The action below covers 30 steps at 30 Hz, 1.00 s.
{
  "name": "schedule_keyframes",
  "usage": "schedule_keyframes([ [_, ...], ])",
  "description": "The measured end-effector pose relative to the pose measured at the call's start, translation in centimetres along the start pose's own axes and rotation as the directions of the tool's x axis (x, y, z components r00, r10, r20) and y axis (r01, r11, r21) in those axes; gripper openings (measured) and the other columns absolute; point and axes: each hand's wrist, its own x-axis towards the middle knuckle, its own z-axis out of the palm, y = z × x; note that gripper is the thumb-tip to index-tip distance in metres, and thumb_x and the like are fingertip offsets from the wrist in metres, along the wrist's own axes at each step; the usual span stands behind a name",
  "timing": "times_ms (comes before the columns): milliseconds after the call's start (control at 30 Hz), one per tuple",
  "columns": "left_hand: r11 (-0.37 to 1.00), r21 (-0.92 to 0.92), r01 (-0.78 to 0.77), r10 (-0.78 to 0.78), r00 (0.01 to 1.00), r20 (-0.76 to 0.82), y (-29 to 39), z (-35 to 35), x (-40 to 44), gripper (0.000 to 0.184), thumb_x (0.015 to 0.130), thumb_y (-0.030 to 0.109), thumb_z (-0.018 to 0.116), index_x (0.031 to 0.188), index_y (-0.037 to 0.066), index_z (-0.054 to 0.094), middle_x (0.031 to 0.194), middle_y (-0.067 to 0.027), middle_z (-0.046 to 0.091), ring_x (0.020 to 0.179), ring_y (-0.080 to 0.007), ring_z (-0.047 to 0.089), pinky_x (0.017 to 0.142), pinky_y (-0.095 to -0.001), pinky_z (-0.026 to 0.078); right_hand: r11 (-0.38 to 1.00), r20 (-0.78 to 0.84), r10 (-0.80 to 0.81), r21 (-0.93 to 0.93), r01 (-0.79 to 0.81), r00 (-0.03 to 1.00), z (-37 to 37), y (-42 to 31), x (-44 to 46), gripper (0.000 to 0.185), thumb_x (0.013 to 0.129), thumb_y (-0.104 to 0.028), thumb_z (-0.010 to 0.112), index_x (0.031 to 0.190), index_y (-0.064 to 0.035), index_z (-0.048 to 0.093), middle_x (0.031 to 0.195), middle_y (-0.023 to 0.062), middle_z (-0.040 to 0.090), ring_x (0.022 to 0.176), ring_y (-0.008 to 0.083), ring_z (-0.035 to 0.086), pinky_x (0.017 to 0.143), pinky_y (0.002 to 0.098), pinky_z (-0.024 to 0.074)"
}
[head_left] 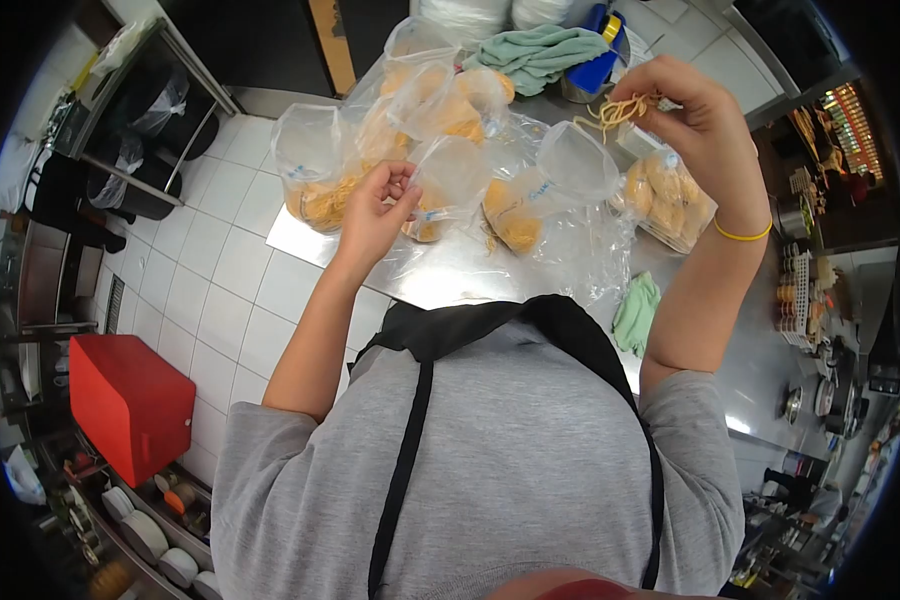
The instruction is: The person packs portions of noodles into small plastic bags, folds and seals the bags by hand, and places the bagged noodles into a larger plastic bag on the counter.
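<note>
My left hand (380,205) pinches the rim of an open clear plastic bag (452,170) that has yellow noodles in its bottom. Raised at the upper right, my right hand (682,105) grips a small tangle of yellow noodles (622,110), some strands hanging loose from the fingers. Between the hands stands another open bag of noodles (515,220) with blue print. Further noodle-filled bags (320,200) crowd the left and back of the steel table (440,280). Below my right hand sits a clear package of pale yellow pieces (670,195), whose kind I cannot make out.
A green cloth (535,52) lies at the back beside a blue object (592,62) in a metal container. Another green cloth (636,315) rests near the table's front right. A red box (132,405) stands on the left, over the white tiled floor (210,270).
</note>
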Motion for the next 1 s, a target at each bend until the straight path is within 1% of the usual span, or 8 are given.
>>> schedule_keyframes([
  [133,1.0,-0.009,0.001,-0.001,1.0,-0.007,-0.2,0.1,0.2,0.022,0.08,0.002,0.058,0.101,0.001,0.053,0.084,-0.001,0.051,0.069,-0.0045,0.049,0.057,-0.0198,0.05,0.945,0.181,0.277,-0.23,-0.233,0.944,0.7,2.3,-1.0,0.017,0.071,0.003,0.058,0.088,-0.0001,0.059,0.083,0.0066,0.058,0.076,0.0171,0.058,0.069,0.0269,0.0457],
  [433,0.977,0.177,-0.121,0.133,0.989,-0.059,1.9,-0.9,-0.5,0.025,0.076,0.007,0.065,0.099,0.004,0.055,0.088,-0.0033,0.052,0.073,-0.0069,0.05,0.059,-0.021,0.046,0.966,0.392,0.241,-0.187,-0.179,0.888,5.0,5.4,-2.2,0.017,0.071,0.002,0.059,0.087,-0.0016,0.059,0.082,0.0057,0.058,0.073,0.0168,0.056,0.064,0.0267,0.0458],
  [533,0.7,0.668,-0.252,0.539,0.8,-0.263,3.6,-3.5,-0.2,0.025,0.074,0.017,0.068,0.096,0.009,0.059,0.096,-0.0087,0.051,0.082,-0.016,0.05,0.068,-0.0286,0.045,0.965,0.326,0.261,-0.124,-0.233,0.909,4.3,4.2,-1.7,0.015,0.074,0.0,0.059,0.089,-0.0017,0.059,0.085,0.0044,0.057,0.075,0.0142,0.055,0.064,0.0261,0.0464],
  [600,0.337,0.931,-0.142,0.73,0.664,-0.163,3.4,-5.8,0.6,0.024,0.075,0.021,0.067,0.096,0.012,0.06,0.101,-0.0107,0.05,0.082,-0.0218,0.051,0.074,-0.0332,0.043,0.981,0.27,0.191,-0.065,-0.18,0.944,4.4,2.7,-1.0,0.014,0.075,-0.003,0.06,0.088,-0.0015,0.059,0.084,0.0071,0.058,0.073,0.0171,0.057,0.064,0.0282,0.0466],
  [733,0.138,0.981,0.134,0.636,0.747,-0.192,0.9,-9.4,1.4,0.023,0.076,0.023,0.066,0.097,0.013,0.061,0.107,-0.0131,0.048,0.088,-0.0246,0.051,0.076,-0.0331,0.043,0.986,0.2,-0.024,0.164,-0.009,0.979,6.8,-1.1,1.4,0.011,0.079,-0.006,0.059,0.088,-0.0013,0.058,0.083,0.0046,0.057,0.076,0.0146,0.056,0.064,0.0269,0.0465],
  [800,0.714,0.643,0.277,0.039,0.902,-0.431,0.3,-10.9,1.8,0.028,0.076,0.012,0.061,0.103,0.011,0.059,0.111,-0.0137,0.048,0.093,-0.0239,0.051,0.078,-0.0303,0.042,0.977,0.197,-0.172,0.16,0.141,0.965,9.3,-2.1,3.0,0.01,0.08,-0.007,0.058,0.088,-0.0013,0.058,0.083,0.0057,0.057,0.076,0.017,0.057,0.065,0.0278,0.0463],
  [933,0.861,0.49,-0.136,0.256,0.949,-0.186,0.9,-9.5,0.9,0.053,0.067,-0.008,0.046,0.118,0.005,0.049,0.112,-0.0096,0.048,0.095,-0.019,0.051,0.079,-0.0257,0.041,0.915,0.102,-0.366,0.22,0.338,0.925,15.9,-2.8,6.4,0.009,0.081,-0.006,0.052,0.086,-0.001,0.058,0.083,0.0097,0.059,0.077,0.0249,0.058,0.067,0.0307,0.0454],
  [1000,0.894,0.429,-0.129,0.212,0.965,-0.153,2.0,-8.8,0.3,0.052,0.068,-0.008,0.046,0.118,0.005,0.049,0.112,-0.0095,0.048,0.099,-0.0193,0.05,0.082,-0.0256,0.04,0.93,0.135,-0.322,0.232,0.286,0.937,19.2,-2.4,8.0,0.012,0.079,-0.003,0.05,0.086,-0.0007,0.059,0.084,0.0116,0.06,0.078,0.0273,0.058,0.069,0.0326,0.0456],
])
